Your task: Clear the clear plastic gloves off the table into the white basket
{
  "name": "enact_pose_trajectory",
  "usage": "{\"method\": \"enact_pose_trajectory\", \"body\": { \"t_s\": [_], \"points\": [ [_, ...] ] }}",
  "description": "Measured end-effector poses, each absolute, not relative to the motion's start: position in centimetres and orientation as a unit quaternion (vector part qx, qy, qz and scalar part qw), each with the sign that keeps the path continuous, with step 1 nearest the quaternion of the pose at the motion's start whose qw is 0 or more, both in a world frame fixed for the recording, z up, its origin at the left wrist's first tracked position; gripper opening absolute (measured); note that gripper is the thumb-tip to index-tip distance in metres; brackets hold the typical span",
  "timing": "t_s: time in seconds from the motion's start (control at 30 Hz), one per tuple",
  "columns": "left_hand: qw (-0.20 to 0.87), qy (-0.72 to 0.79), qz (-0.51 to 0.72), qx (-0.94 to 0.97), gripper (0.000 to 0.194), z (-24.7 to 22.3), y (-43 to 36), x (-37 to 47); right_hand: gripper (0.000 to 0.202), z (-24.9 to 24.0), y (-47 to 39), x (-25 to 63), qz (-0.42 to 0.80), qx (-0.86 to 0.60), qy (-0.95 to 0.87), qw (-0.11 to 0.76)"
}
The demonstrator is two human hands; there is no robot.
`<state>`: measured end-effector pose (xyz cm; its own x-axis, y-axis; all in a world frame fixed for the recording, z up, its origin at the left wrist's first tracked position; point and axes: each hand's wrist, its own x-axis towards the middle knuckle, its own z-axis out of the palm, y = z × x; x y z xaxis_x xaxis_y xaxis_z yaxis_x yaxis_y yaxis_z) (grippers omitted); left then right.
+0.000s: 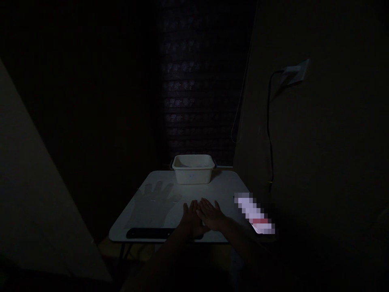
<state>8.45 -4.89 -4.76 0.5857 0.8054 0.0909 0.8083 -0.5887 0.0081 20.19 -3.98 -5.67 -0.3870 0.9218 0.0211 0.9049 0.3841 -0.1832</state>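
Over the front part of the white table [142,178], my left hand [191,221] and my right hand [211,215] meet, with the fingers stretched forward and the hands partly overlapping. Nothing shows in either hand. A thin translucent glove [153,207] lies flat on the table to the left of my hands, its fingers pointing away from me. Along the front edge runs a long black strip [148,232], partly hidden behind my left forearm. The scene is very dark.
A white plastic basin [193,176] stands at the table's back edge. At the right edge is a bright, pixelated device [253,213]. A black cable [268,113] hangs from a wall socket [299,73] on the right. Dark blinds [182,101] hang behind the table.
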Motion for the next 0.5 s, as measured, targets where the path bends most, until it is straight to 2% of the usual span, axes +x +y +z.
{"method": "enact_pose_trajectory", "body": {
  "t_s": [0.27,0.4,0.5],
  "points": [
    [0.009,-0.452,-0.062,-0.89,0.071,-5.1,-4.8,8.4,0.053,-5.3,-3.8,20.2,0.109,-0.556,-0.819,0.097],
    [0.013,-0.458,-0.065,-0.887,0.066,-4.2,-4.9,8.2,0.038,-5.1,-2.3,21.1,0.137,-0.572,-0.793,0.157],
    [0.005,-0.448,-0.077,-0.891,0.054,-3.2,-4.8,7.6,0.032,-4.7,-1.2,21.9,0.115,-0.617,-0.758,0.177]
  ]
}}
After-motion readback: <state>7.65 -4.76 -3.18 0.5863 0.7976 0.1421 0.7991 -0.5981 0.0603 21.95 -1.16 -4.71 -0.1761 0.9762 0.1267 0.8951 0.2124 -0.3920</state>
